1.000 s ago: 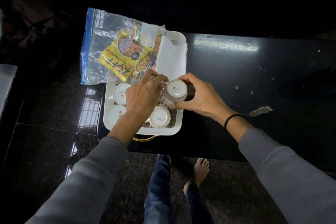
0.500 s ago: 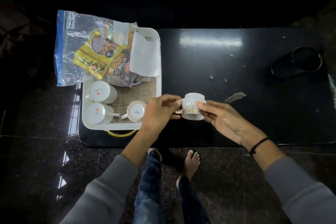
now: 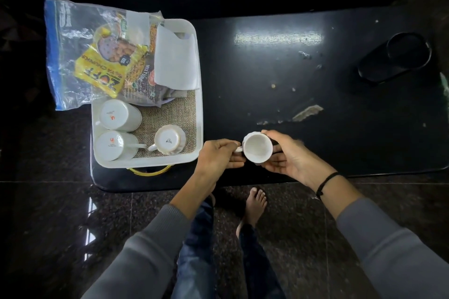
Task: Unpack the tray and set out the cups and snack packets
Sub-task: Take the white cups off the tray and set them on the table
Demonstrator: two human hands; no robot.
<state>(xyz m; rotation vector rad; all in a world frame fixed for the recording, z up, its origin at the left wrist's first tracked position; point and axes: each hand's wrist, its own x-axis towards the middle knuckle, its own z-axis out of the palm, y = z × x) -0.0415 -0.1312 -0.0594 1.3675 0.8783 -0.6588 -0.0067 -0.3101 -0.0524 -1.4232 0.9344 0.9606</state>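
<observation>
A small white teacup (image 3: 257, 147) is held mouth-up over the black table, just right of the white tray (image 3: 199, 114). My left hand (image 3: 216, 156) pinches its handle while my right hand (image 3: 284, 155) cups its far side. Inside the tray, a matching small cup (image 3: 170, 139) and two taller white cups (image 3: 120, 115) (image 3: 114, 145) stand upside down on a burlap mat (image 3: 170, 110). A clear zip bag (image 3: 73, 53) with a yellow snack packet (image 3: 107, 68) and a dark mixture packet (image 3: 142, 82) lies across the tray's far end, beside a white folded paper (image 3: 176, 60).
The black table (image 3: 303, 73) stretches to the right, with crumbs and a pale scuff (image 3: 307, 111). A black holder (image 3: 396, 56) sits at its far right. A gold ring handle (image 3: 148, 171) shows under the tray's near edge. My legs and a bare foot (image 3: 255, 201) are below the table edge.
The small cup left the tray, moved right over the table, and was turned from upside down through sideways to mouth-up. Both hands stayed on it. The view shifted right.
</observation>
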